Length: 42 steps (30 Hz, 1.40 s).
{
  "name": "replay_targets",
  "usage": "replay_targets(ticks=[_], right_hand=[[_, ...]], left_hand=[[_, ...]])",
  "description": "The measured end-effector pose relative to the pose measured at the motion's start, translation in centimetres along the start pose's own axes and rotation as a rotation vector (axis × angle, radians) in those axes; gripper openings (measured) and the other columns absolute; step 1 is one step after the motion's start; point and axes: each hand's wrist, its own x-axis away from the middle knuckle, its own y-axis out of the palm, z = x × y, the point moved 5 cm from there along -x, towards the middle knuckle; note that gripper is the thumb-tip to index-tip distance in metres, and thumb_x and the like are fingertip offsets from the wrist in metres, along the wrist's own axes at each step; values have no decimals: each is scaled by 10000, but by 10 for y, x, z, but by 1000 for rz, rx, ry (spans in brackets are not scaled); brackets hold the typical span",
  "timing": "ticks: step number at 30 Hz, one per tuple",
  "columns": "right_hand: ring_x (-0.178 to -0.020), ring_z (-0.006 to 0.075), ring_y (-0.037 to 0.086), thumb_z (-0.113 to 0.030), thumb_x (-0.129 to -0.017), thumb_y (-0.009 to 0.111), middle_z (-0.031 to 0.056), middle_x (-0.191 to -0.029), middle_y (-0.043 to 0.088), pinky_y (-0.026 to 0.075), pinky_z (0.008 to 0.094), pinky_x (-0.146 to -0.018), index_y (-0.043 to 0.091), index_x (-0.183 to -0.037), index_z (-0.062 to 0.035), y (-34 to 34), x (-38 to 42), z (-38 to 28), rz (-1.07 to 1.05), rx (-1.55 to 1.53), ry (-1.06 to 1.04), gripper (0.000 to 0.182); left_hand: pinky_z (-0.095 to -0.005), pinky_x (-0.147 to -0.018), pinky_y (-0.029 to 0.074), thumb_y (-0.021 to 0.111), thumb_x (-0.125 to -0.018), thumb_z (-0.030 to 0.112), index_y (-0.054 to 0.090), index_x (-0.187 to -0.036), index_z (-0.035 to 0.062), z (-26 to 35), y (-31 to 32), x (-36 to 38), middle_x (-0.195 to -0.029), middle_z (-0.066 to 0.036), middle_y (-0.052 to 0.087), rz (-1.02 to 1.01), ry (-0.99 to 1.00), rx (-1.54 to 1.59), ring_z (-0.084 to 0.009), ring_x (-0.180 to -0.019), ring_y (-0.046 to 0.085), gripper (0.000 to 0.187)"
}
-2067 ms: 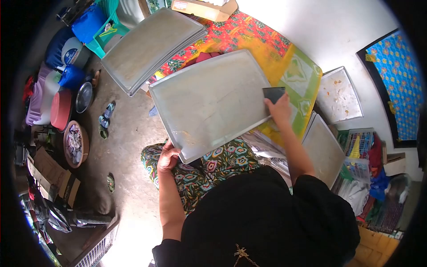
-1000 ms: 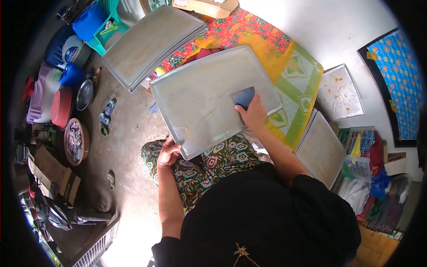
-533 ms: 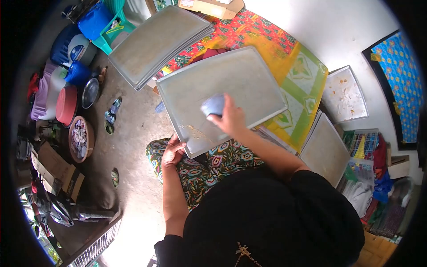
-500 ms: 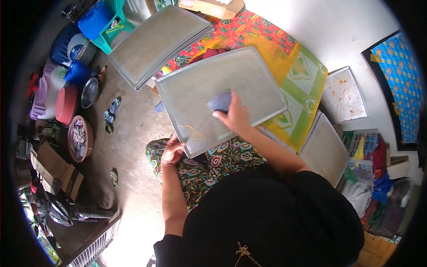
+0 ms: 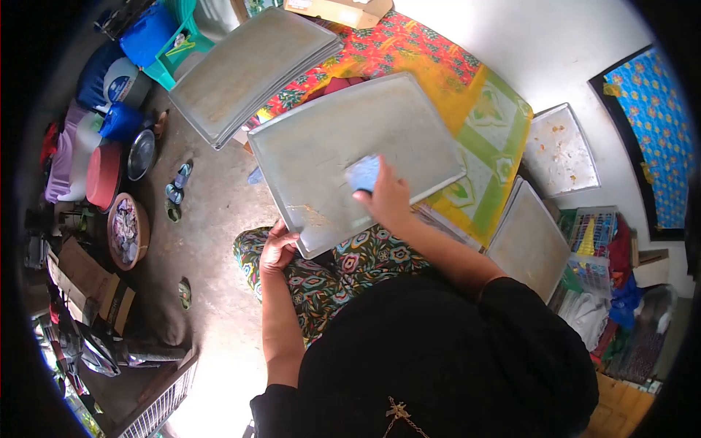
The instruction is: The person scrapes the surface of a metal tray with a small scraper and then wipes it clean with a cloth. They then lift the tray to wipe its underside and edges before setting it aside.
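A flat metal tray [image 5: 321, 160] lies tilted above my lap and partly over the covered table. My left hand [image 5: 278, 249] grips its near left corner, the thumb on top. In my right hand [image 5: 388, 196] is a blue-grey cloth [image 5: 363, 174], pressed on the middle of the tray. Brownish crumbs or residue [image 5: 310, 215] show on the tray near my left hand. The fingertips of my left hand are hidden under the tray.
A stack of trays [image 5: 255, 66] rests at the upper left of a patterned tablecloth [image 5: 438, 51]. More trays [image 5: 529, 233] lean at the right, near a stained tray [image 5: 561, 150]. Basins [image 5: 104, 175], a basket of cloths [image 5: 125, 232] and slippers [image 5: 184, 174] are on the floor at left.
My right hand and the cloth have moved slightly, and the cloth shows more clearly. The whole view has shifted a little to the left. My left hand keeps its hold on the tray.
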Motion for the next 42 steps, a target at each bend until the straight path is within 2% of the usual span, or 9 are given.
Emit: replay_targets(ticks=[7,13,14,16,18,19,21,24,42], right_hand=[[-989,343,589,-430,-727,770,207,-1177,529,420,451,-826,233,-1443,48,1,-7,7,41,-61,31,1015],[-1137,419,540,-427,-733,776,277,-1310,475,403,497,-956,193,-1448,72,16,11,-17,-91,-245,-52,1049],[-1206,437,495,-416,-736,779,298,-1332,452,377,484,-1027,187,-1452,64,8,3,-1,-105,-334,4,1046],[-1160,441,533,-475,-699,782,275,-1356,452,425,520,-963,143,-1475,23,-20,-11,42,-8,-365,152,1122],[-1174,453,521,-488,-686,787,276,-1380,440,444,486,-961,179,-1470,12,-54,-23,102,198,-250,302,1111],[-1218,433,499,-490,-695,780,269,-1394,431,439,478,-970,187,-1472,3,-59,-29,148,416,-86,180,1095],[-1262,412,468,-497,-699,781,265,-1407,419,419,470,-998,180,-1472,8,-92,-31,197,310,-72,425,1102],[-1284,404,445,-510,-696,784,260,-1424,403,404,473,-1012,171,-1467,30,-97,-29,239,259,35,474,1124],[-1260,398,457,-484,-652,837,268,-1395,414,407,462,-1012,198,-1456,35,-75,-16,254,330,-119,501,1150]], left_hand=[[-305,-809,539,617,-782,-66,536,-1300,52,4,11,4,-1084,-59,658,12,0,-52,-169,-922,649,537],[-303,-836,532,622,-769,-61,542,-1290,58,9,17,3,-1092,-56,655,40,35,-52,-178,-952,647,541],[-307,-841,532,623,-769,-56,540,-1290,57,7,17,3,-1092,-57,654,39,45,-48,-181,-962,646,540],[-310,-847,531,625,-769,-50,538,-1292,58,5,14,4,-1094,-57,654,40,53,-40,-183,-974,644,541],[-309,-848,530,627,-769,-47,534,-1295,59,6,13,4,-1095,-56,653,35,50,-33,-180,-979,642,544],[-308,-846,534,624,-770,-65,529,-1302,54,6,11,4,-1093,-60,656,32,44,-15,-180,-969,648,554],[-307,-843,542,619,-771,-99,519,-1317,44,8,11,2,-1090,-68,662,22,32,14,-182,-951,659,573],[-293,-826,547,617,-769,-102,524,-1315,47,7,11,3,-1076,-63,668,34,29,14,-175,-930,665,574],[-276,-795,535,615,-761,-97,535,-1296,51,6,9,4,-1065,-52,650,100,46,22,-159,-902,640,561]])
